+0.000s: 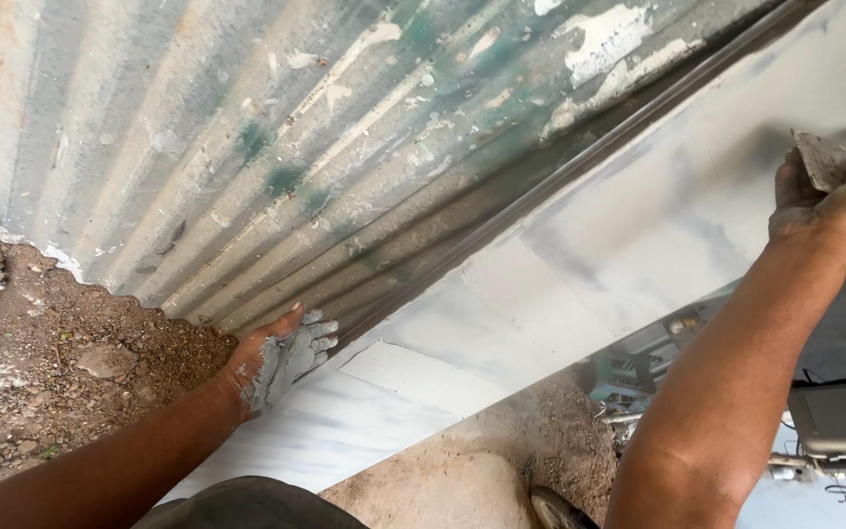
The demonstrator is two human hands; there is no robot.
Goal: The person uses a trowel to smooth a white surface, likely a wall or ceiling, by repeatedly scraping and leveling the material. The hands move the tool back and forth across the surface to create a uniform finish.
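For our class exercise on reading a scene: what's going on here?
A person leans over a white-coated panel set against a corrugated metal sheet. The left hand, smeared with grey putty, presses flat on the panel's lower end. The right hand holds a small abrasive sheet against its upper end. Bare dirt ground lies alongside.

Grey corrugated metal sheet (pixel 247 127): dull, weathered, with flaking white and green paint patches. Flat white panel (pixel 580 264): smooth, matt, coated in patchy white-grey filler with darker smears; material beneath cannot be told. Left hand (pixel 281 358): palm and fingers caked in wet grey putty, resting on the panel's surface. Right hand (pixel 829 201): pinches a small stiff grey scrap (pixel 822 162), rough-faced, like abrasive paper. Brown earth ground (pixel 61 372): coarse, dry, stony.
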